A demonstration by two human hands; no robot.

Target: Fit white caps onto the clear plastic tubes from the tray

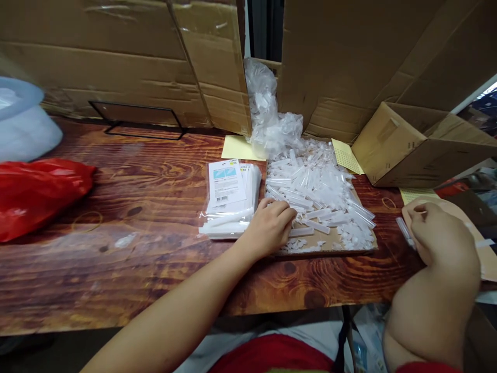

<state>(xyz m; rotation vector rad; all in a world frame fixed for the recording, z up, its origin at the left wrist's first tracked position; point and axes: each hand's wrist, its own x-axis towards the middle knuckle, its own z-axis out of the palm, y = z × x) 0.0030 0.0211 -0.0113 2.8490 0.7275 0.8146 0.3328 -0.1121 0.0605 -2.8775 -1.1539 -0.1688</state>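
My left hand (269, 224) rests on the near left edge of a heap of small clear plastic tubes (316, 194), its fingers curled down among them. The heap lies on a flat cardboard sheet (322, 247). Whether the fingers hold a tube is hidden. My right hand (438, 235) is closed at the right end of the table, pinching a clear tube (406, 233) that sticks out to its left. A stack of flat clear packets with white printed cards (229, 199) lies just left of my left hand.
Cardboard boxes (419, 145) wall the back and right of the wooden table (135, 248). A red plastic bag (34, 194) and a pale blue-white bundle (23, 124) sit at far left. Crumpled clear bags (269, 122) and yellow sheets (236, 147) lie behind the heap.
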